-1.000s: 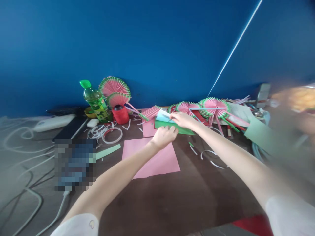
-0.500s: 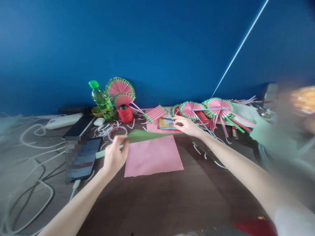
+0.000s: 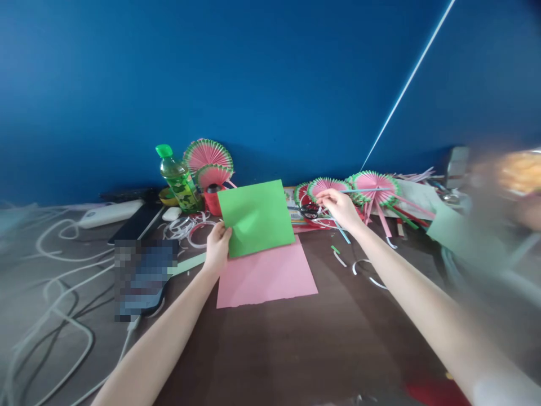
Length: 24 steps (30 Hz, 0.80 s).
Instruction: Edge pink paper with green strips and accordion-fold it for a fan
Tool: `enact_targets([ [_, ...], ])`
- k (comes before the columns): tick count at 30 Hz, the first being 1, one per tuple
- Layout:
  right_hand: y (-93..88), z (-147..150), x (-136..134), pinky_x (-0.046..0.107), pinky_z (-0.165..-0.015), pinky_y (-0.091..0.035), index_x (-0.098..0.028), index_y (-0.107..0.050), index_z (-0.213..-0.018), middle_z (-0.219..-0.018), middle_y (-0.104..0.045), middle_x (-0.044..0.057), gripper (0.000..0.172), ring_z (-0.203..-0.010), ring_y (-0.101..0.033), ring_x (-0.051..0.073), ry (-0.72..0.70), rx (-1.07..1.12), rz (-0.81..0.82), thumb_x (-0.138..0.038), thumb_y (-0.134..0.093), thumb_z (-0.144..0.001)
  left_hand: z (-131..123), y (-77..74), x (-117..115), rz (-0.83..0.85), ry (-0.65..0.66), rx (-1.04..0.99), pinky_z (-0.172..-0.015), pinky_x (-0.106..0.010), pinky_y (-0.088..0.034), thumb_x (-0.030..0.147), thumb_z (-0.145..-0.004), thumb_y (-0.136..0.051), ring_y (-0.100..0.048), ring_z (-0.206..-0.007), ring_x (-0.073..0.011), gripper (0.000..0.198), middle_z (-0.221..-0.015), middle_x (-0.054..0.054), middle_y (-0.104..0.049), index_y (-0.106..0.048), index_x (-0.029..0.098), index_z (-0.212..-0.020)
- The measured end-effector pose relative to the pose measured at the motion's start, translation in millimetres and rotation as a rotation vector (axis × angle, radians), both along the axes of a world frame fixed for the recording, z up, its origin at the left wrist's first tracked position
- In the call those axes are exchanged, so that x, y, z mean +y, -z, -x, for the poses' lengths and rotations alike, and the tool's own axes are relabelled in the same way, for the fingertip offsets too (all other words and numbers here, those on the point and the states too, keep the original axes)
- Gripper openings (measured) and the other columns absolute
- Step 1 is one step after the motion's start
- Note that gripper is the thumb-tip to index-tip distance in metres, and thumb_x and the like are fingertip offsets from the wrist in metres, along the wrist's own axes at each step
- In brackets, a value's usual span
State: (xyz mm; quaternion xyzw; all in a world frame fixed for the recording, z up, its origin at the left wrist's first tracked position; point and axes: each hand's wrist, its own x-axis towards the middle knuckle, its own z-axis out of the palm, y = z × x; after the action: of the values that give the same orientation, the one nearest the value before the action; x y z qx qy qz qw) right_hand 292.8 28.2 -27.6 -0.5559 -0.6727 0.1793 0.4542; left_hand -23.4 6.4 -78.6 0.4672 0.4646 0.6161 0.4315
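My left hand (image 3: 218, 246) pinches the lower left corner of a green paper sheet (image 3: 256, 217) and holds it upright above the table. Under it a pink paper sheet (image 3: 266, 274) lies flat on the brown table (image 3: 296, 344). My right hand (image 3: 339, 206) reaches to the back of the table, fingers curled at a pair of scissors (image 3: 310, 211) with dark handles, beside the pink-and-green paper fans (image 3: 372, 188). I cannot make out whether the fingers grip the scissors.
A green bottle (image 3: 177, 179), a red thread spool (image 3: 211, 200) and two more fans (image 3: 207, 158) stand at the back left. A phone (image 3: 143, 276), white cables (image 3: 54, 282) and paper strips (image 3: 186, 228) lie on the left. Blurred clutter fills the right side.
My left hand has lifted the green sheet off the pile, drawn it left and turned it upright facing me. My right hand has let go of it and moved right to the scissors.
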Motion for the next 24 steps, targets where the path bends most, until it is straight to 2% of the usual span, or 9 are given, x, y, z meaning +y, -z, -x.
enact_targets([
  [3, 3.6, -2.8, -0.8, 0.028, -0.077, -0.049, -0.015, -0.059, -0.093, -0.091, -0.068, 0.007, 0.023, -0.083, -0.065, 0.016, 0.032, -0.366, 0.048, -0.013, -0.04, -0.081, 3.9, 3.0, 1.2, -0.009, -0.016, -0.019, -0.072, -0.028, -0.045, 0.028, -0.067, -0.058, -0.059, -0.073, -0.0155, 0.021, -0.076, 0.0, -0.063, -0.057, 0.018, -0.085],
  [5, 7.4, 2.2, 1.4, 0.028, -0.082, -0.047, -0.015, -0.059, -0.097, -0.099, -0.067, 0.008, 0.024, -0.09, -0.063, 0.017, 0.034, -0.534, 0.061, -0.011, -0.041, -0.082, 5.2, 1.6, 0.7, -0.016, -0.026, -0.022, -0.071, -0.026, -0.044, 0.025, -0.066, -0.058, -0.058, -0.073, -0.0144, 0.019, -0.075, 0.001, -0.062, -0.057, 0.019, -0.084],
  [9, 9.8, 18.4, 10.5, 0.037, -0.087, -0.042, -0.014, -0.06, -0.101, -0.104, -0.065, 0.013, 0.026, -0.101, -0.058, 0.026, 0.015, -0.713, 0.1, -0.015, -0.055, -0.076, 3.7, -1.3, -0.4, -0.02, -0.039, -0.04, -0.067, -0.023, -0.042, 0.018, -0.063, -0.06, -0.056, -0.072, -0.0133, 0.021, -0.074, 0.002, -0.061, -0.056, 0.018, -0.083],
  [12, 3.7, 28.7, 14.7, 0.037, -0.082, -0.043, -0.015, -0.061, -0.101, -0.101, -0.066, 0.014, 0.027, -0.097, -0.059, 0.028, 0.034, -0.821, 0.146, -0.014, -0.057, -0.074, 1.2, -1.3, 0.4, -0.033, -0.037, -0.076, -0.069, -0.023, -0.043, 0.016, -0.06, -0.06, -0.057, -0.075, -0.0135, 0.024, -0.078, 0.001, -0.062, -0.054, 0.018, -0.083],
  [15, -6.4, 34.5, 11.5, 0.036, -0.075, -0.044, -0.012, -0.059, -0.102, -0.097, -0.065, 0.017, 0.028, -0.09, -0.062, 0.029, 0.096, -0.876, 0.176, -0.01, -0.05, -0.076, -0.5, -0.9, 1.0, -0.03, -0.023, -0.126, -0.073, -0.025, -0.044, 0.016, -0.059, -0.059, -0.059, -0.081, -0.0148, 0.026, -0.083, 0.0, -0.063, -0.053, 0.018, -0.084],
  [19, -18.4, 35.9, -0.5, 0.041, -0.076, -0.044, -0.01, -0.053, -0.113, -0.109, -0.06, 0.02, 0.036, -0.097, -0.059, 0.034, 0.201, -0.887, 0.158, -0.011, -0.044, -0.079, -1.3, -2.4, 0.2, -0.016, -0.005, -0.199, -0.076, -0.027, -0.045, 0.015, -0.059, -0.059, -0.06, -0.086, -0.0164, 0.028, -0.087, -0.002, -0.063, -0.052, 0.019, -0.085],
  [22, -22.3, 36.6, -9.8, 0.041, -0.078, -0.044, -0.014, -0.052, -0.115, -0.113, -0.058, 0.018, 0.036, -0.098, -0.059, 0.032, 0.251, -0.767, 0.146, -0.018, -0.048, -0.079, -0.9, -6.5, 0.2, -0.025, -0.014, -0.241, -0.076, -0.027, -0.045, 0.013, -0.058, -0.058, -0.06, -0.088, -0.017, 0.029, -0.088, -0.002, -0.063, -0.052, 0.021, -0.085],
  [24, -21.1, 40.0, -16.1, 0.038, -0.077, -0.045, -0.016, -0.055, -0.109, -0.105, -0.062, 0.014, 0.032, -0.093, -0.061, 0.029, 0.184, -0.6, 0.174, -0.026, -0.051, -0.079, 0.5, -11.5, 0.7, -0.035, -0.027, -0.262, -0.075, -0.027, -0.046, 0.012, -0.057, -0.058, -0.06, -0.087, -0.0169, 0.03, -0.089, -0.002, -0.063, -0.052, 0.021, -0.085],
])
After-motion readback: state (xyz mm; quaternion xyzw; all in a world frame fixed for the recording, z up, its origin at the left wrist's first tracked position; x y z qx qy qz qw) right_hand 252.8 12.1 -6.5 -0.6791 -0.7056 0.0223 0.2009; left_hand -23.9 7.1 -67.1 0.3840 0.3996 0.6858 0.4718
